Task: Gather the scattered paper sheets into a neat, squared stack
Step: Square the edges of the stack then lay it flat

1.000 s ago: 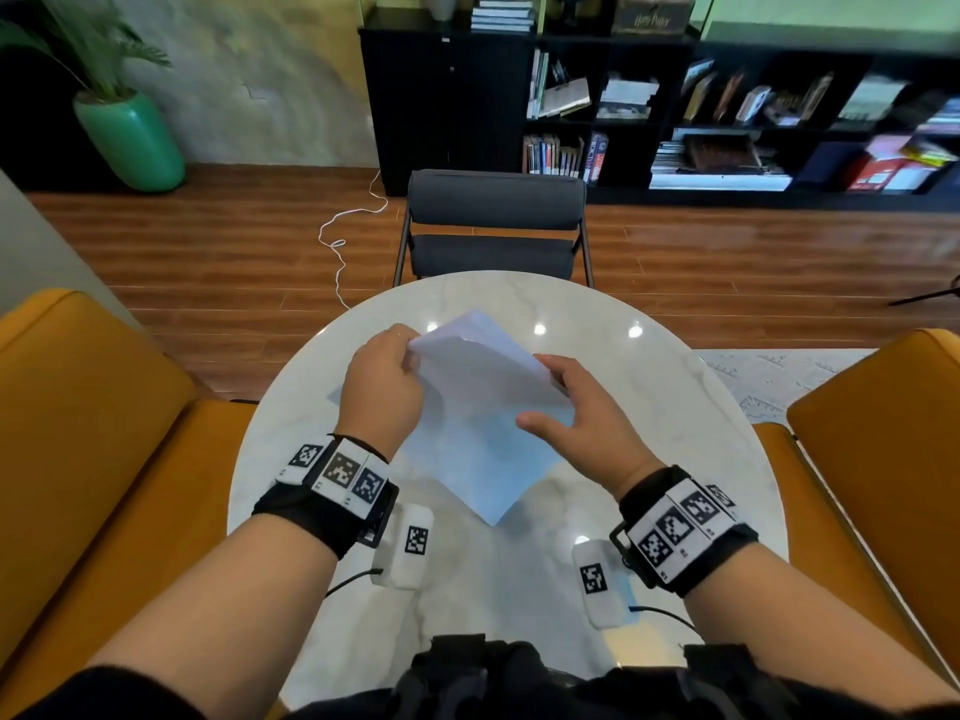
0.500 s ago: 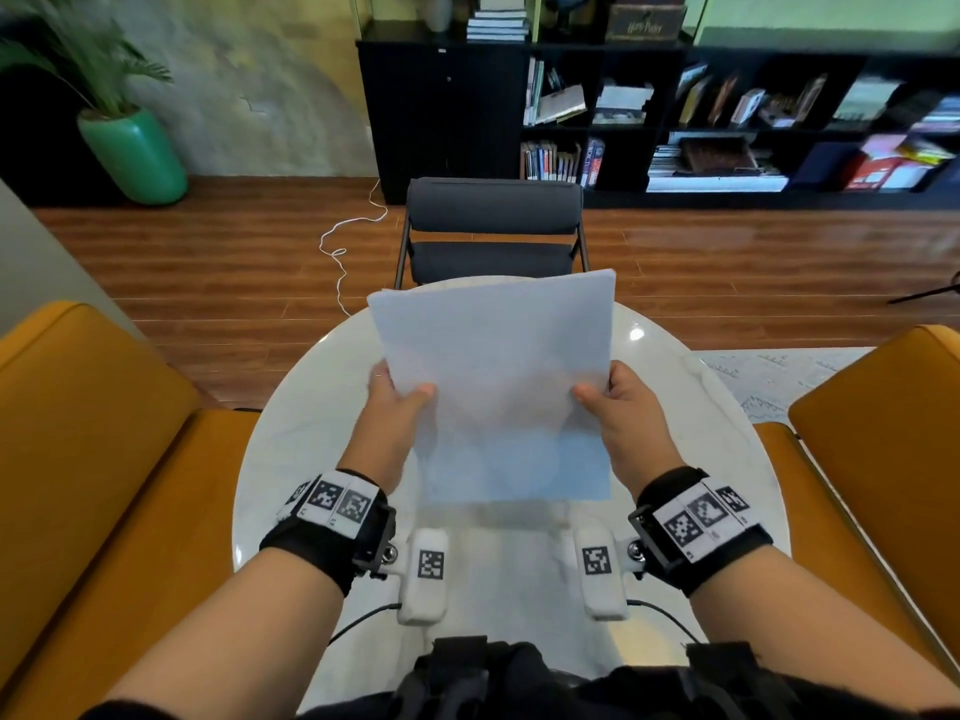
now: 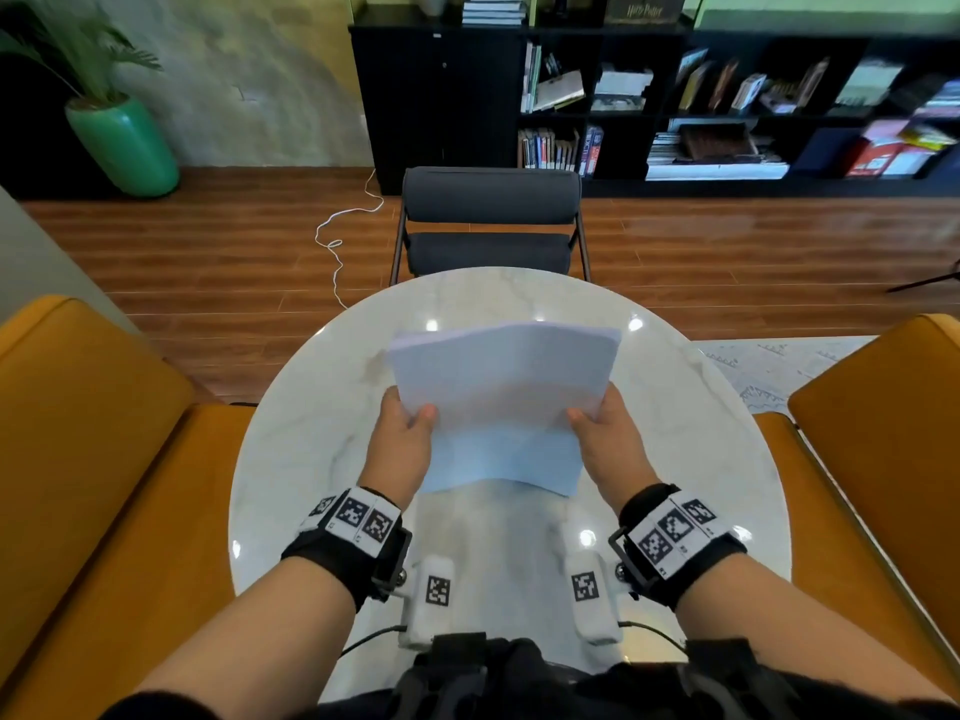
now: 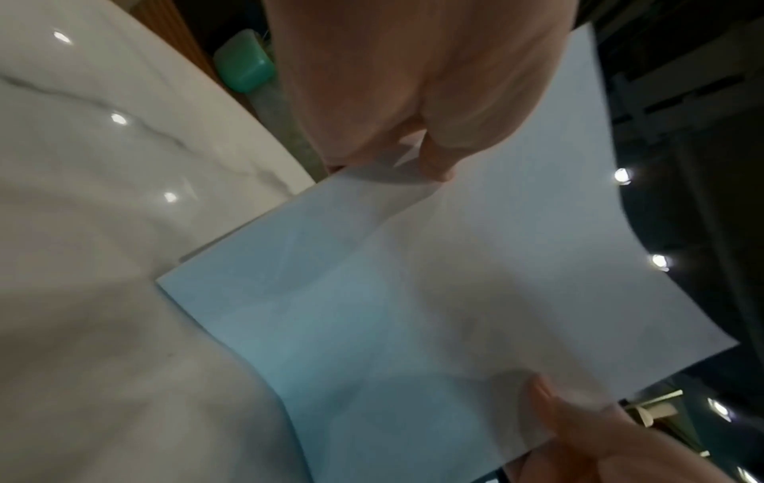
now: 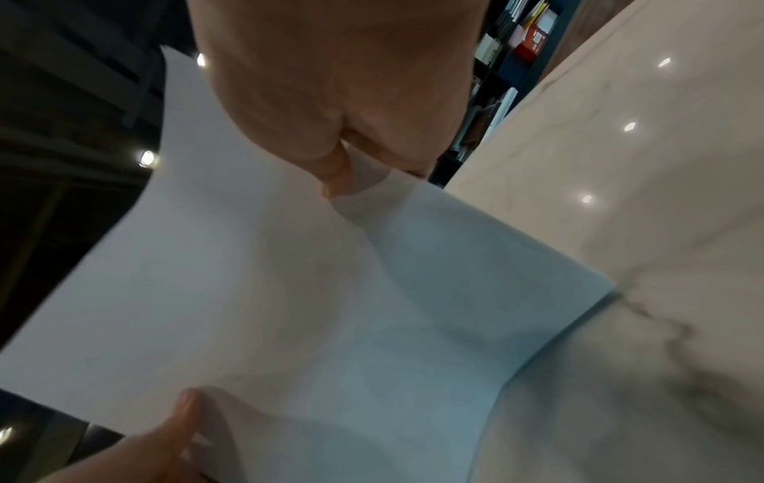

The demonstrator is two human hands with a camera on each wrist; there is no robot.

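At frame centre, a paper stack [image 3: 501, 402] is pinched at its sides by the left hand [image 3: 400, 444] and right hand [image 3: 608, 441], lower edge near the table [image 3: 291, 459]. Edges are best tapped square with loosened grips.

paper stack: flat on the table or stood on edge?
On edge: paper stack leans away, bottom edge touching the marble table, both hands pinching its sides.

round white marble table [image 3: 291, 459]

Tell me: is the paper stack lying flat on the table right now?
No: both hands grip the paper stack by its sides, tilted up.
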